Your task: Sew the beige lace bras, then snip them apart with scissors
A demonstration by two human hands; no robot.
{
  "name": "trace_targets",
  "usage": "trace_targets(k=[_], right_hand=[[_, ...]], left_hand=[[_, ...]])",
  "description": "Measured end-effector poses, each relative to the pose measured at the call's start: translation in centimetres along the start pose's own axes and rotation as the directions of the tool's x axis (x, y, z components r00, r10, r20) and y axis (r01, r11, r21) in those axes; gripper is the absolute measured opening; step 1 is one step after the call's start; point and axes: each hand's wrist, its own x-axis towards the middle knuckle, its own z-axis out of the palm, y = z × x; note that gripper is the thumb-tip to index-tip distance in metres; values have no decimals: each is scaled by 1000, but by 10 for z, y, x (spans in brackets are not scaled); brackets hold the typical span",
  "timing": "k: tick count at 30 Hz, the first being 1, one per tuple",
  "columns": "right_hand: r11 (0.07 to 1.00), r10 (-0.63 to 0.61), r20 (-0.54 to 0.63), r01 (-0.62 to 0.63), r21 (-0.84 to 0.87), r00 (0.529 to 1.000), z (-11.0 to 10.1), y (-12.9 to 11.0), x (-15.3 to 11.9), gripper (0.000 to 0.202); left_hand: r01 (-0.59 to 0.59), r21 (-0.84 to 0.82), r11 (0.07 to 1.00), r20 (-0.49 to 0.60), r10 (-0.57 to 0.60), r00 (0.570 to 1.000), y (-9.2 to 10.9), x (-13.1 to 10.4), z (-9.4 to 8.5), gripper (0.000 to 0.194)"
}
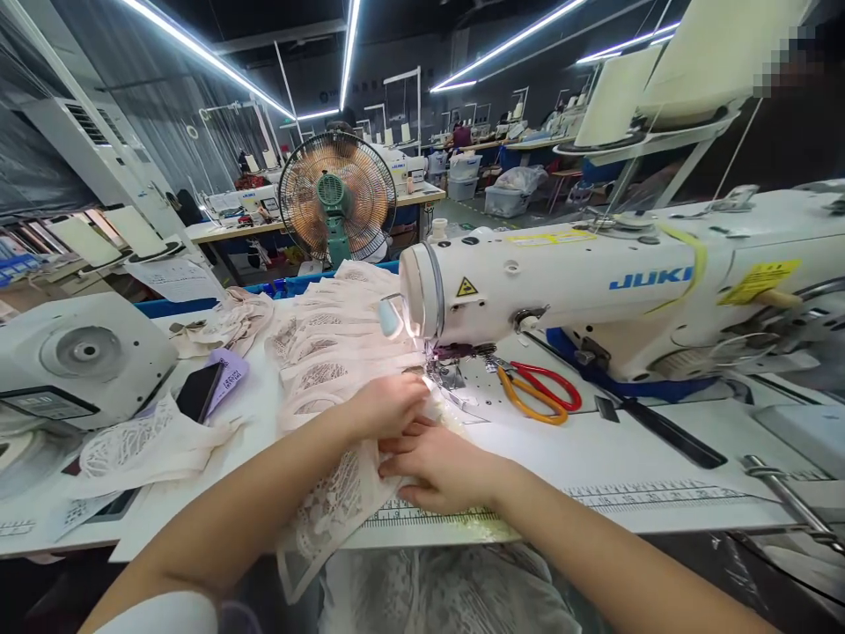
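Observation:
A strip of pale pink lace fabric lies under both hands and hangs over the table's front edge. Just left of the needle area of a white sewing machine, my left hand is closed on the fabric, fingertips close to the presser foot. My right hand rests on the same fabric right below it, fingers somewhat apart and pointing left, the thumb side near the left hand. More lace pieces lie in overlapping rows behind the hands, left of the machine head.
Orange-and-red handled scissors and a black-handled tool lie right of the needle. A printed ruler runs along the front edge. At left are a lace cup, a dark phone and another machine. A fan stands behind.

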Motion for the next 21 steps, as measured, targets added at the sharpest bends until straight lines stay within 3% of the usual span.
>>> trace_targets(k=[3, 6, 14, 21], right_hand=[[1000, 14, -1, -14, -26, 1000, 1, -9, -4, 35], [993, 54, -78, -62, -98, 995, 3, -17, -19, 35], [876, 231, -315, -338, -345, 921, 23, -3, -66, 38], [842, 316, -323, -421, -338, 892, 35, 7, -69, 46]], left_hand=[[-136, -26, 990, 49, 137, 989, 13, -24, 8, 30], [-146, 41, 988, 24, 145, 989, 15, -32, 16, 39], [-138, 191, 972, 10, 138, 990, 9, -20, 25, 40], [-81, 235, 968, 25, 77, 997, 7, -10, 26, 40]])
